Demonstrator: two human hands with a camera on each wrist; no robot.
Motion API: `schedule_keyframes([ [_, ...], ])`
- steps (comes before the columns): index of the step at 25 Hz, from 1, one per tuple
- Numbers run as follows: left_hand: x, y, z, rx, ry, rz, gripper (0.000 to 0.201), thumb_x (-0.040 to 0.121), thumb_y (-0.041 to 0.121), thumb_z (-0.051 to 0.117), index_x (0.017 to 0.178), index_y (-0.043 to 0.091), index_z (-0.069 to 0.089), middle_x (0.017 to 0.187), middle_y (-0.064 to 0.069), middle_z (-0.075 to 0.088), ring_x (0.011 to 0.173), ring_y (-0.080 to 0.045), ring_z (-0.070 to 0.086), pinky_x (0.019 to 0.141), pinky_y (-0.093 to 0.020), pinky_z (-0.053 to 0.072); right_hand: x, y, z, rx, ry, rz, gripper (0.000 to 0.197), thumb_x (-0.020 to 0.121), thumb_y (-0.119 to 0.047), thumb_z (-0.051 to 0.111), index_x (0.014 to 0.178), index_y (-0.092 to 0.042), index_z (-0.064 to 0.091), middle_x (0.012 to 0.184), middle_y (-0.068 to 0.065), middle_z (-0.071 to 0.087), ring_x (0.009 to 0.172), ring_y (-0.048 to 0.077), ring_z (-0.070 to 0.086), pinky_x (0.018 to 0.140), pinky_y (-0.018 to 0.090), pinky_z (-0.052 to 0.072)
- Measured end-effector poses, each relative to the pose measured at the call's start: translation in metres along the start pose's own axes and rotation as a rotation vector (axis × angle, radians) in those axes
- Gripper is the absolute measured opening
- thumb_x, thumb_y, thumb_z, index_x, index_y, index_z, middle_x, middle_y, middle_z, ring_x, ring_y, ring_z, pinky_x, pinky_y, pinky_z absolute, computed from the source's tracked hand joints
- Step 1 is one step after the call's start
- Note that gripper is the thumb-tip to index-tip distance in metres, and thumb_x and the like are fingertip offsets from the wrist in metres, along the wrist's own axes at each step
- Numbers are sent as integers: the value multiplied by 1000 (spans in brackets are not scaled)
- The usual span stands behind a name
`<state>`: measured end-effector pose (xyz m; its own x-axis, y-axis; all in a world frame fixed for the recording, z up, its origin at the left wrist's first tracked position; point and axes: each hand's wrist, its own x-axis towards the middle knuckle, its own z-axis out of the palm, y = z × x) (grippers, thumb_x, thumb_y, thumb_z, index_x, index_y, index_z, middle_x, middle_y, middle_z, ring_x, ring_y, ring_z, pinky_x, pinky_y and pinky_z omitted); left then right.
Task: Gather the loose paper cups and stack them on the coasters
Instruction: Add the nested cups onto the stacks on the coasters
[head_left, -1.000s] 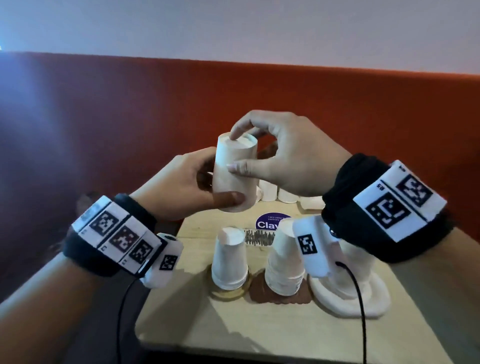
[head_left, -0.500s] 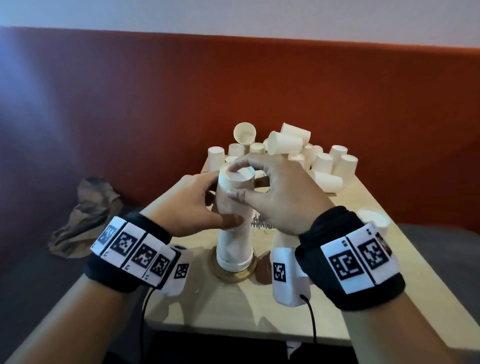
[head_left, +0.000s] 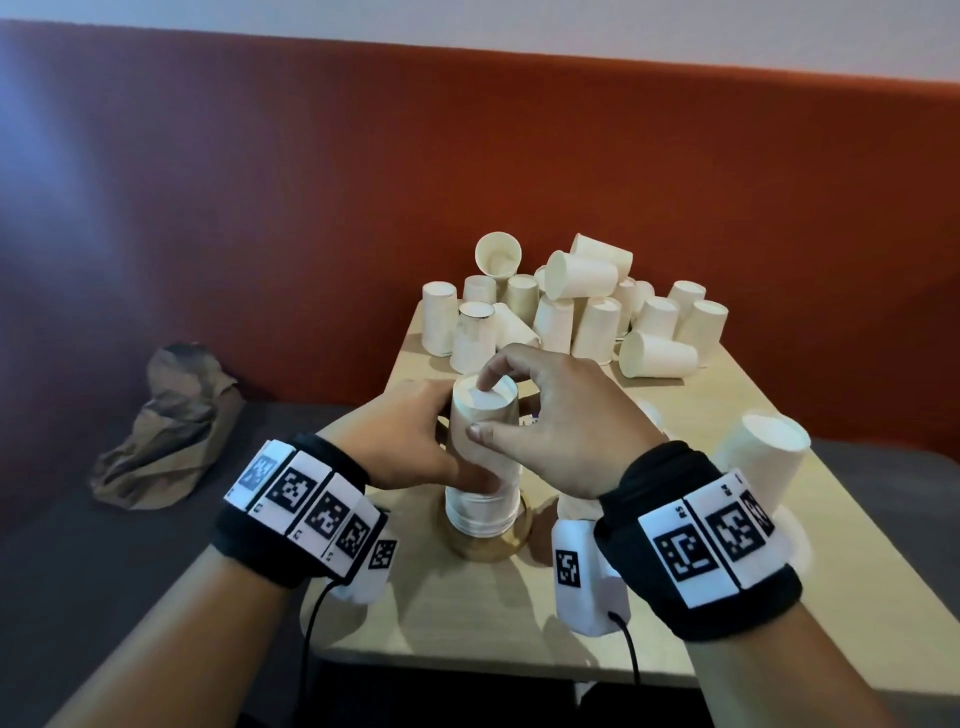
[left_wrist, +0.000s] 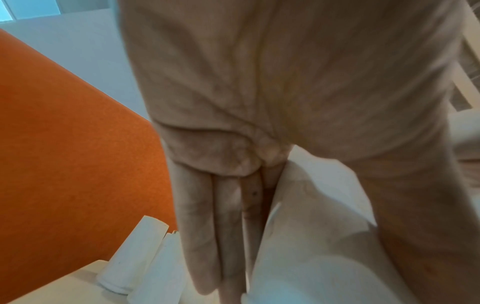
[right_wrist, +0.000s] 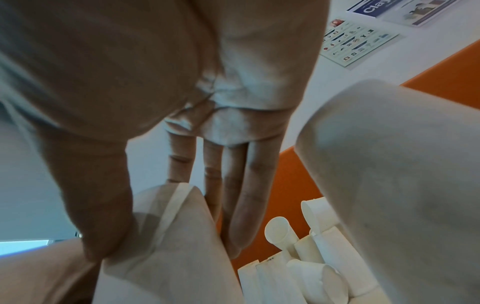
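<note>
An upside-down white paper cup (head_left: 483, 415) sits on top of a stack of cups (head_left: 480, 512) on the round tan coaster (head_left: 485, 548) near the table's front. My left hand (head_left: 415, 441) holds this cup from the left, with the thumb across its front. My right hand (head_left: 561, 431) pinches it from the right, thumb on the side and index finger on its upturned base. The left wrist view shows the fingers (left_wrist: 207, 236) lying along the cup (left_wrist: 311, 236). In the right wrist view the thumb and fingers clamp the cup (right_wrist: 176, 236). Several loose cups (head_left: 571, 312) lie piled at the table's far end.
A taller cup stack (head_left: 763, 457) stands on a white coaster (head_left: 797, 540) at the right. A brown coaster (head_left: 540, 525) with its stack is mostly hidden behind my right wrist. A crumpled brown paper bag (head_left: 166, 431) lies on the bench left of the small wooden table (head_left: 467, 623).
Both hands have brought the cup down from mid-air onto the stack on the left coaster. The head view has tilted so the far pile now shows.
</note>
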<state>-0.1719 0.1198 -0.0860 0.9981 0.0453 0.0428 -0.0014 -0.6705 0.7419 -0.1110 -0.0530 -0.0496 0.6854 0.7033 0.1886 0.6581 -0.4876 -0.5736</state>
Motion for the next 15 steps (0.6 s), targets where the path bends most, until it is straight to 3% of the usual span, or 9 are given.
schedule_keyframes([
  [4,4,-8,5,46,-31,-32,51,61,36,94,102,36,64,87,19,70,70,11,63,62,-10,47,0,1,6,-40,-26,31,31,77,-40,77,101,-33,60,106,-9,66,86,12,62,82,37,54],
  [8,6,-13,10,48,-72,-53,52,59,34,95,101,32,65,84,18,69,63,12,59,59,-9,42,-2,2,10,-65,-59,45,31,77,-41,77,101,-33,60,111,-9,65,85,12,60,78,32,52],
  [11,5,-13,9,40,-86,-86,58,56,35,96,106,31,65,92,15,72,72,8,64,67,-18,51,-3,3,12,-77,-63,37,32,78,-41,77,103,-32,59,111,-7,65,89,14,60,79,33,51],
  [13,3,-12,4,46,-106,-104,67,55,37,96,113,33,63,102,15,72,89,0,68,82,-29,57,-3,3,9,-88,-67,33,32,78,-42,76,104,-33,59,110,-9,65,95,14,61,81,33,51],
  [15,-2,-6,-6,113,-127,-141,91,51,46,95,131,37,53,119,17,67,105,-2,64,94,-34,55,-9,-5,0,-89,-75,9,32,80,-45,74,106,-34,60,112,-11,65,103,13,62,85,34,52],
])
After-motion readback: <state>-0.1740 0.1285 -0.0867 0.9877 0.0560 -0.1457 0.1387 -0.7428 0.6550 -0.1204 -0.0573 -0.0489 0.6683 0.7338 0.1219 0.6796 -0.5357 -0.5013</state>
